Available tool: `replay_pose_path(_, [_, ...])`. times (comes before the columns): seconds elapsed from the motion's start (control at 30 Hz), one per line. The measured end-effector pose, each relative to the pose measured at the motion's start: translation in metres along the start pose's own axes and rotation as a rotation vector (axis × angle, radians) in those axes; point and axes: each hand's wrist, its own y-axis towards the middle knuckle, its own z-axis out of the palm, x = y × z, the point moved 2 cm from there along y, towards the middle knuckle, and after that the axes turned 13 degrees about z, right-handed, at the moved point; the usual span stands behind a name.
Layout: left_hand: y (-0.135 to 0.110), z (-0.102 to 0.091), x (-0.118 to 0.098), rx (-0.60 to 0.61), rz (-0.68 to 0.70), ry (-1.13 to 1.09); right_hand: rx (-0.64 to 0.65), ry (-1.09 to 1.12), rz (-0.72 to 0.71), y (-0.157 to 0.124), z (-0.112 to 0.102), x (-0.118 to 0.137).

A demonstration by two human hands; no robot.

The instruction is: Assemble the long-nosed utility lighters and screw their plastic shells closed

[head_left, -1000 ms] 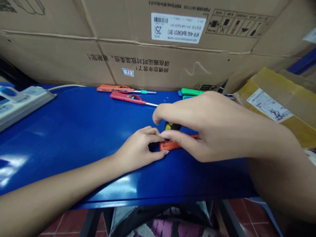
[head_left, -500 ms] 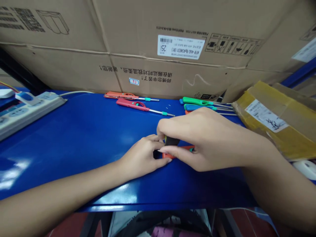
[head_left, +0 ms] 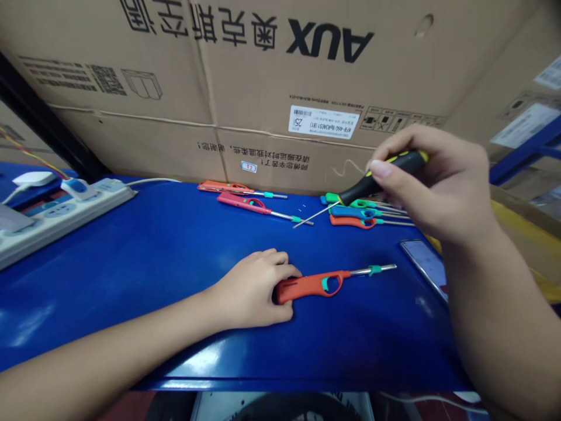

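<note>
My left hand is closed round the handle end of an orange long-nosed lighter, which lies on the blue table with its metal nozzle pointing right. My fingers hide the lighter's left end. Raised above the table on the right, my right hand grips a screwdriver by its black and yellow handle. The thin shaft slants down to the left, and in the picture its tip overlaps the nozzle of a red lighter farther back. Whether they touch I cannot tell.
Another orange lighter lies behind the red one. Green, blue and orange-red lighters lie at the right. A phone rests by my right forearm. A power strip is at the left, and a large cardboard box stands behind.
My right hand has lifted up and to the right with the screwdriver, away from the lighter. My left hand still holds the lighter. The view has tilted upward.
</note>
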Motion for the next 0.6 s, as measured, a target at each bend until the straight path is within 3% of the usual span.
replay_pose_path(0.13, [0.000,0.003,-0.003,-0.005,0.036,0.074,-0.042,0.140,0.161,0.003,0.006,-0.016])
replay_pose_path(0.27, [0.002,0.012,-0.003,-0.012,0.076,0.068,0.231,-0.036,0.407,-0.016,0.033,-0.052])
replay_pose_path(0.43, [0.000,0.009,0.001,0.017,0.064,0.065,0.303,-0.218,0.384,-0.054,0.056,-0.096])
replay_pose_path(0.6, [-0.001,0.001,0.001,0.077,0.086,0.085,0.389,-0.350,0.280,-0.067,0.062,-0.117])
